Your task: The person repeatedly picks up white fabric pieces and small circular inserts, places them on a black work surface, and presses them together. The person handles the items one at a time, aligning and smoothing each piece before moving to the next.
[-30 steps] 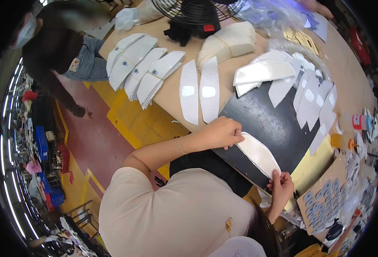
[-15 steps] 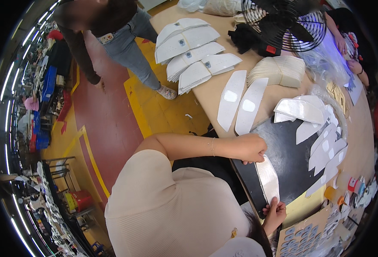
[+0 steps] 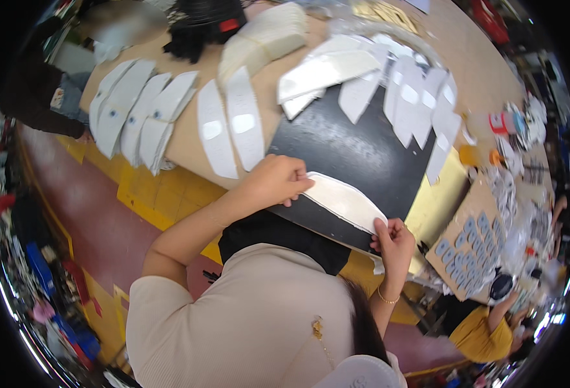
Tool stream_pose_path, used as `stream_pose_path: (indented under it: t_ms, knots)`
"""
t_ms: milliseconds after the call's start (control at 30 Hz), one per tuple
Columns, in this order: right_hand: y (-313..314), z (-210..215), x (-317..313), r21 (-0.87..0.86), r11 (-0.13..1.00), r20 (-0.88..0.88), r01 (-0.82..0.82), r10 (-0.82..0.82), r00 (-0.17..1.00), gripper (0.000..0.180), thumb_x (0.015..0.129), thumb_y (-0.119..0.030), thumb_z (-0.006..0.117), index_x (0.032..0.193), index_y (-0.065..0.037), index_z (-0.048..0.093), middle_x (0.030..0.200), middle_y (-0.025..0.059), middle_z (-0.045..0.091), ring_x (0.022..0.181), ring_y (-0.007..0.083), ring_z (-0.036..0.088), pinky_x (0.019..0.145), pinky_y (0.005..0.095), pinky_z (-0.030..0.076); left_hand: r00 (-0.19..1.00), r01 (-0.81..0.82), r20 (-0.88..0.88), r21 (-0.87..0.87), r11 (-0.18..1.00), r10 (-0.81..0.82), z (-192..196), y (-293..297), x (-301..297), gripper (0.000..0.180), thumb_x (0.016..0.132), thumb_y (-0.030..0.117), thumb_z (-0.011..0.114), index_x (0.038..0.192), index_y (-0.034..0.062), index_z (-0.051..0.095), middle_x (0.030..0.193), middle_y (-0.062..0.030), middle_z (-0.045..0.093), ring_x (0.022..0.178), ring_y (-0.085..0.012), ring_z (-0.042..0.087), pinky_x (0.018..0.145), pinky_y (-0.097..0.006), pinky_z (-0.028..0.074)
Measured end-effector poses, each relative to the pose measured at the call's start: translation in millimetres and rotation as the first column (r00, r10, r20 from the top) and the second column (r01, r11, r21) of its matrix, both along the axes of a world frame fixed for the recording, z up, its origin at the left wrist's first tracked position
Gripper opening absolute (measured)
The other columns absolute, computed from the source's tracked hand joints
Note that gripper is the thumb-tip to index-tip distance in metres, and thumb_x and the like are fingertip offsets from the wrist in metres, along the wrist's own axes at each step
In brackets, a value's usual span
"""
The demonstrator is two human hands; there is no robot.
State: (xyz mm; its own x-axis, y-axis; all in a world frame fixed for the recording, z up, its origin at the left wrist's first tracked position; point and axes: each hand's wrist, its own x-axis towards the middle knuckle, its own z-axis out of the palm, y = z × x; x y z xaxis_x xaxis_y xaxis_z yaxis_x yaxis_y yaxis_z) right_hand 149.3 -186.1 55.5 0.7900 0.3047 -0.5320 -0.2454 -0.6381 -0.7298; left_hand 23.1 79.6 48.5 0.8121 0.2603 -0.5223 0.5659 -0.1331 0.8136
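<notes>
A curved off-white fabric panel (image 3: pixel 343 199) lies along the near edge of a black board (image 3: pixel 375 161). My left hand (image 3: pixel 281 181) pinches its left end between thumb and fingers. At the opposite tip, my right hand (image 3: pixel 393 244) is closed with the thumb on top and the fingers at the edge. Past the board's left side are two pale grey panels (image 3: pixel 245 123) with white patches. A small stack of off-white panels (image 3: pixel 327 74) rests over the board's far left corner. Several grey patched panels (image 3: pixel 409 97) overlap along its far right side.
Banded stacks of white panels (image 3: pixel 126 116) stand on the brown table (image 3: pixel 191 152) at left, and a cream stack (image 3: pixel 265 39) stands farther back. To the right are an orange-capped bottle (image 3: pixel 471 155) and a tan sheet of grey pieces (image 3: pixel 471 249). Other people work at both sides.
My view has turned, so the table now spreads across the upper part. Both hands still hold the panel's ends on the black board.
</notes>
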Motion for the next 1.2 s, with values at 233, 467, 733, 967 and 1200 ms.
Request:
stream_pose_path:
  t_ms: [233, 467, 733, 967, 1200]
  knots:
    - [0.2, 4.6, -4.6, -0.007, 1.000, 0.022, 0.004, -0.004, 1.000, 0.026, 0.090, -0.020, 0.072, 0.080, 0.002, 0.064, 0.061, 0.0019, 0.062, 0.053, 0.0061, 0.059, 0.050, 0.0207, 0.047, 0.996, -0.009, -0.085, -0.006, 1.000, 0.008, 0.3, -1.8, 4.3, 0.027, 0.091, 0.022, 0.070, 0.082, -0.0026, 0.065, 0.061, -0.0061, 0.063, 0.050, -0.0109, 0.062, 0.045, -0.023, 0.048]
    - [2.5, 5.2, -6.4, -0.033, 0.999, 0.075, -0.021, 0.023, 0.997, 0.024, 0.089, -0.019, 0.072, 0.080, 0.002, 0.065, 0.060, 0.0030, 0.062, 0.053, 0.0068, 0.059, 0.052, 0.0213, 0.047, 0.995, -0.024, -0.092, 0.016, 1.000, 0.026, 5.8, -3.0, 4.9, 0.027, 0.091, 0.022, 0.070, 0.083, -0.0027, 0.065, 0.061, -0.0061, 0.063, 0.049, -0.0108, 0.062, 0.044, -0.022, 0.047]
    - [3.1, 4.1, -10.3, -0.059, 0.998, 0.158, -0.025, 0.034, 0.987, 0.025, 0.088, -0.019, 0.072, 0.078, 0.002, 0.064, 0.058, 0.0048, 0.061, 0.051, 0.0099, 0.059, 0.051, 0.0244, 0.046, 0.997, -0.003, -0.082, 0.090, 0.996, 0.010, 7.2, -7.4, 7.8, 0.028, 0.091, 0.021, 0.068, 0.077, -0.0030, 0.062, 0.059, -0.0079, 0.063, 0.047, -0.0130, 0.062, 0.046, -0.025, 0.048]
    - [10.4, 19.7, -13.1, -0.444, 0.891, 0.374, -0.095, 0.281, 0.884, 0.032, 0.081, -0.019, 0.078, 0.102, -0.003, 0.060, 0.089, 0.0096, 0.065, 0.077, 0.0217, 0.062, 0.071, 0.0343, 0.047, 0.996, 0.069, -0.073, 0.436, 0.897, -0.042, 17.0, -15.7, -3.0, 0.032, 0.091, 0.027, 0.070, 0.080, 0.0019, 0.054, 0.057, -0.0047, 0.060, 0.044, -0.0122, 0.056, 0.042, -0.027, 0.041]
    - [-9.5, -7.3, -28.7, -0.373, 0.830, 0.701, -0.415, 0.545, 0.461, 0.077, 0.085, -0.039, 0.071, 0.146, -0.005, 0.038, 0.150, 0.0172, 0.040, 0.138, 0.0392, 0.035, 0.114, 0.0526, 0.022, 0.825, 0.255, -0.433, -0.291, 0.922, -0.365, 42.2, 36.5, -92.0, 0.029, 0.095, 0.028, 0.064, 0.096, 0.0004, 0.058, 0.069, -0.0090, 0.066, 0.056, -0.0164, 0.065, 0.049, -0.030, 0.049]
